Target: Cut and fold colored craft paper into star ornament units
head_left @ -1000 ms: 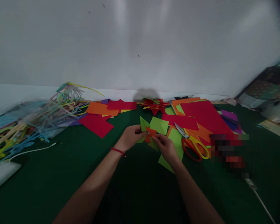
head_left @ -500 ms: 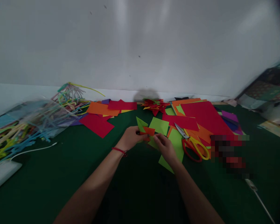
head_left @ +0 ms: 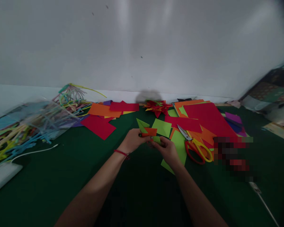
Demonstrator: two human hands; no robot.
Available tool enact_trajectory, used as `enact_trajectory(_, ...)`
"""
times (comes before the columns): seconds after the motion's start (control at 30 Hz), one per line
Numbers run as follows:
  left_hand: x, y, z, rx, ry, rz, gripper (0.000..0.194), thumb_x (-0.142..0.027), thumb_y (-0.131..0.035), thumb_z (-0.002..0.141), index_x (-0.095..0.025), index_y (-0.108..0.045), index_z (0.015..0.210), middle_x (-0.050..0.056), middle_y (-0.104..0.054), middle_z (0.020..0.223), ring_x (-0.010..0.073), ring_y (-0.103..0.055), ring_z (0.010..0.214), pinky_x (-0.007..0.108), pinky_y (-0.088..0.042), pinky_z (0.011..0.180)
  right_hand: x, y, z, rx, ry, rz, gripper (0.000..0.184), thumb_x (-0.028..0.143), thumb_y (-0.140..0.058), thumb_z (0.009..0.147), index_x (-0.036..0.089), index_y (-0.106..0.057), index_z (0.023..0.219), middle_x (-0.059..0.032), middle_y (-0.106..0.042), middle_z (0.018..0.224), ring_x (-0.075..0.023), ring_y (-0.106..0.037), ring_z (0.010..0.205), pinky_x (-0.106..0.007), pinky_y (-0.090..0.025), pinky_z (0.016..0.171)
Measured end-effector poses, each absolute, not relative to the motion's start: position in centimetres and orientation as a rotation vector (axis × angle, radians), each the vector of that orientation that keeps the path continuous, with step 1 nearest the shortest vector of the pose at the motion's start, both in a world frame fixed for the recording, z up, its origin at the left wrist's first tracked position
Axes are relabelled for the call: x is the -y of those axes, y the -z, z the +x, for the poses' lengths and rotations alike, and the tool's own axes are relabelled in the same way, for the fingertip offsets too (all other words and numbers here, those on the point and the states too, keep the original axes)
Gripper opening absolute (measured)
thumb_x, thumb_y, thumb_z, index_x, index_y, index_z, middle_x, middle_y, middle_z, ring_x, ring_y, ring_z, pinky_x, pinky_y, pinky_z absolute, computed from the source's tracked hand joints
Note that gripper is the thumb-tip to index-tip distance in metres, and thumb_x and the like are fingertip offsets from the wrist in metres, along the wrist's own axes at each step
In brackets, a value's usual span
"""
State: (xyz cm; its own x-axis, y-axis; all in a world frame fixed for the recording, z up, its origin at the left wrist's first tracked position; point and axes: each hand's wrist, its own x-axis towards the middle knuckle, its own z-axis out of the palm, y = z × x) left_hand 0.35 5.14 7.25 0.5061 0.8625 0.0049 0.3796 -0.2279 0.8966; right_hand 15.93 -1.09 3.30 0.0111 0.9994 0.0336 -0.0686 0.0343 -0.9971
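Observation:
Between my two hands, above the green tabletop (head_left: 142,195), is a folded green and orange paper piece (head_left: 151,131). My left hand (head_left: 132,138), with a red cord at the wrist, pinches it from the left. A pointed green flap stands up beside my left thumb. My right hand (head_left: 167,148) grips a green part at its right side between thumb and fingers. My fingertips hide some of the lower folds. A green paper square (head_left: 162,127) lies just beyond the hands. Scissors (head_left: 195,145) with red and yellow handles rest to the right, blades pointing away.
Red sheets (head_left: 201,115) and other coloured paper lie at the right back. A pile of folded paper stars (head_left: 157,107) sits by the wall. Red cut pieces (head_left: 99,126) lie left, near bagged pipe cleaners (head_left: 38,116). A white power strip (head_left: 4,176) is at far left.
The folded paper has tilted and shifted slightly left, its green flap leaning outward. My right fingers have moved in, and the green part by them now shows folded up.

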Motion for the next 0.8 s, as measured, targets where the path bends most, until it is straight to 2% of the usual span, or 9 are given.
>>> enact_trajectory(0.33, -4.76, -7.16, 0.95, -1.008, -0.791, 1.804, 0.032, -0.035, -0.062, 0.069, -0.014, -0.064, 0.094, 0.005, -0.068, 0.092, 0.0205, -0.062, 0.084, 0.028, -0.047, 0.072, 1.16, -3.13, 16.15, 1.120, -1.356, -1.122, 0.027, 0.037, -0.064, 0.072, 0.016, -0.061, 0.089, -0.0035, -0.069, 0.074, -0.0186, -0.065, 0.066, -0.033, -0.053, 0.066)
enact_trajectory(0.8, -4.74, -7.36, 0.79, -1.064, -0.643, 1.855, 0.027, -0.037, -0.062, 0.069, -0.017, -0.068, 0.085, 0.003, -0.070, 0.084, 0.0206, -0.063, 0.082, 0.025, -0.045, 0.067, 1.26, -3.39, 15.66, 1.102, -1.302, -1.162, 0.020, 0.032, -0.066, 0.069, 0.017, -0.061, 0.080, -0.0013, -0.068, 0.068, -0.0177, -0.065, 0.062, -0.032, -0.053, 0.063)
